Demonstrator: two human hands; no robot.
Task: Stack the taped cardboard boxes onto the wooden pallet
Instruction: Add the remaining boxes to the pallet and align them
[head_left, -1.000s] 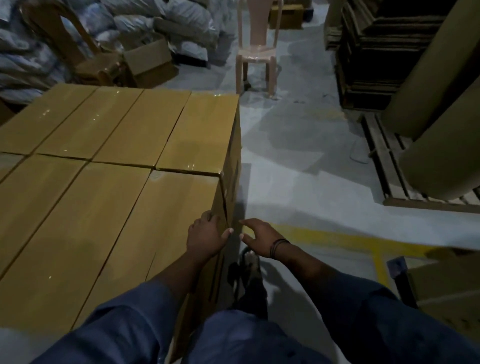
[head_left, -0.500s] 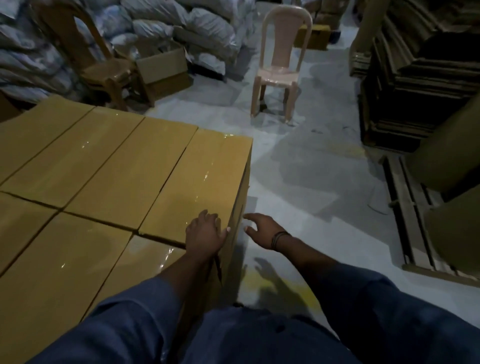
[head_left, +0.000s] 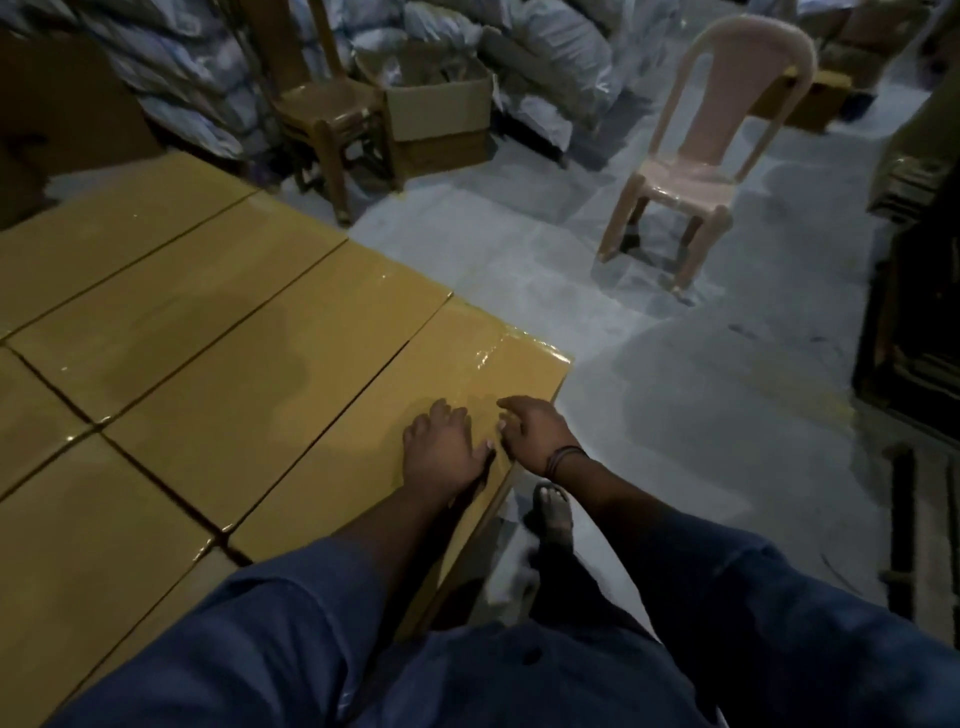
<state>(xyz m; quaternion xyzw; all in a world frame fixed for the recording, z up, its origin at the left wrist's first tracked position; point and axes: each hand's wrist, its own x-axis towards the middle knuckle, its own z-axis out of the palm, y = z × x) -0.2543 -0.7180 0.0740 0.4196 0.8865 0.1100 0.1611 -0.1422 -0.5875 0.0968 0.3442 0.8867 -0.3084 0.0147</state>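
Several taped cardboard boxes (head_left: 218, 353) stand packed together in a flat-topped layer on the left. My left hand (head_left: 441, 449) rests flat on top of the nearest box (head_left: 363, 415), close to its right edge. My right hand (head_left: 535, 428) hovers over the same box's right edge, fingers loosely curled, holding nothing. The pallet beneath the boxes is hidden. A wooden pallet's slats (head_left: 904, 525) show dimly at the right edge.
A pink plastic chair (head_left: 696, 171) stands on the grey floor ahead right. A wooden chair (head_left: 322, 114) and an open carton (head_left: 441, 114) sit behind the boxes, before stacked sacks (head_left: 545, 67). Dark stacked material (head_left: 914, 291) lines the right. My foot (head_left: 553, 512) is beside the box.
The view has swung to the right and forward along the stack. My left hand stays on the box top; my right hand has come up from beside the box to its top edge.
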